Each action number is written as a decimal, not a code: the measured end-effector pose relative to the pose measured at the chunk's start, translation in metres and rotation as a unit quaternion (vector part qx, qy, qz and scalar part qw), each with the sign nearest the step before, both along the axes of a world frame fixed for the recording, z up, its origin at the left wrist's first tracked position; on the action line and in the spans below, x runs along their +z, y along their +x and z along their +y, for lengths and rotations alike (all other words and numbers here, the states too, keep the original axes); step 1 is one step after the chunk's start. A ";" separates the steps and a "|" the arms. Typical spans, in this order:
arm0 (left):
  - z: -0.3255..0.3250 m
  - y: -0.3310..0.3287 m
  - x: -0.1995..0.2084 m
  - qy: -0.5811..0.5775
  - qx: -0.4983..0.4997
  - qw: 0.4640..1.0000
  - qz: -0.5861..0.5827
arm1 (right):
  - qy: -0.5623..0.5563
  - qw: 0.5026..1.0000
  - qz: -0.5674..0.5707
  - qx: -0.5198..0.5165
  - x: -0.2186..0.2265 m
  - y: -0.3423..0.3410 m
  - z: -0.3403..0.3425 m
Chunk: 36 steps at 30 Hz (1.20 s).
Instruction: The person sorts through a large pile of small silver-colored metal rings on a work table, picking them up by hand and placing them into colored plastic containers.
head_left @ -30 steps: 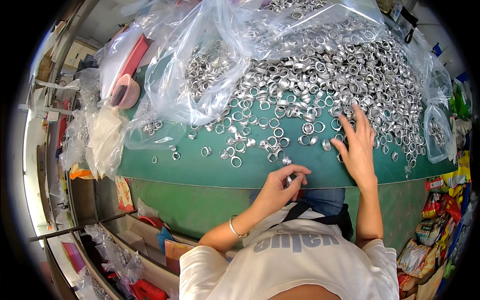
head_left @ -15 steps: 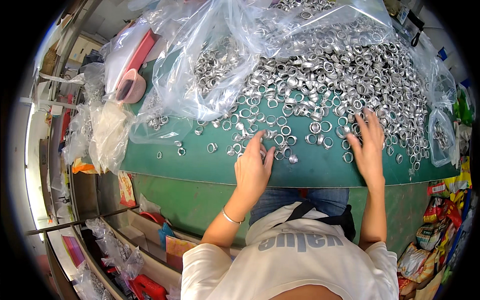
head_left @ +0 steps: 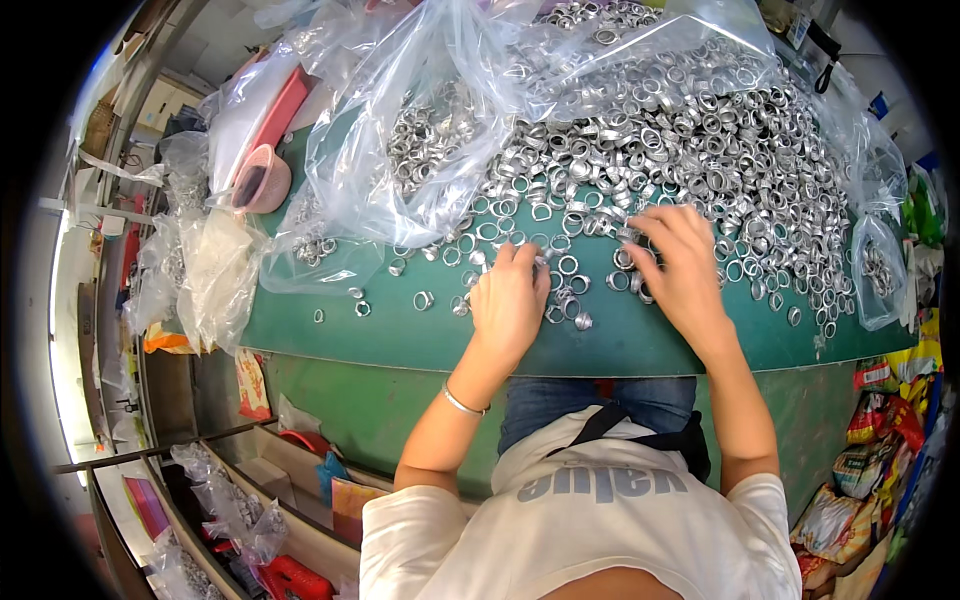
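A large heap of silver metal rings (head_left: 690, 130) covers the back and right of the green table (head_left: 400, 340), and looser rings lie scattered toward me. My left hand (head_left: 508, 300) rests among the scattered rings near the middle, its fingers curled down and pressed together; what they hold, if anything, is hidden. To its right, my right hand (head_left: 682, 265) reaches over rings at the heap's front edge. Its thumb and bent fingers are apart, with rings just beyond the fingertips. Between the two hands lies a small cluster of rings (head_left: 570, 285).
Clear plastic bags (head_left: 420, 190) with more rings lie at the left and back. A pink cup (head_left: 263, 180) and a red tray edge (head_left: 280, 105) stand at the far left. Partitioned shelving (head_left: 300, 520) is at lower left; colourful packets (head_left: 850, 470) lie at right.
My right hand has moved left and slightly forward from the right part of the heap, closer to the left hand. The left hand has shifted slightly forward, its fingers drawn closer together.
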<state>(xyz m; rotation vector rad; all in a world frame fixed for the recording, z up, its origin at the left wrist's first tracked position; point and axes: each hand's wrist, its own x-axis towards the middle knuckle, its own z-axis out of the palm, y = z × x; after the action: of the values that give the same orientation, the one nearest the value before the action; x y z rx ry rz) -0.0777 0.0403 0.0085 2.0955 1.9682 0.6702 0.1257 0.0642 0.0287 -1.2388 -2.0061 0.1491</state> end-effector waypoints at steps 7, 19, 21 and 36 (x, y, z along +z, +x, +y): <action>-0.003 -0.011 0.004 -0.036 0.000 0.999 -0.007 | -0.011 0.991 -0.132 0.015 -0.019 -0.024 0.026; 0.005 -0.017 0.001 -0.214 -0.003 0.763 -0.610 | -0.162 0.971 0.172 -0.046 -0.007 0.026 0.012; 0.005 -0.012 0.002 -0.174 0.005 0.780 -0.601 | -0.097 0.987 0.112 -0.054 -0.002 0.029 0.012; -0.025 0.035 0.016 -0.499 -0.003 0.412 -0.762 | -0.202 0.945 0.209 0.149 0.015 -0.005 -0.039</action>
<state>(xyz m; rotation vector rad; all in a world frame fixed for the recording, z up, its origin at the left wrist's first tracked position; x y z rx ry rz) -0.0425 0.0156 0.0243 0.1522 0.6459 0.6211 0.1212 0.0248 0.0442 -1.0191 -1.8165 0.9332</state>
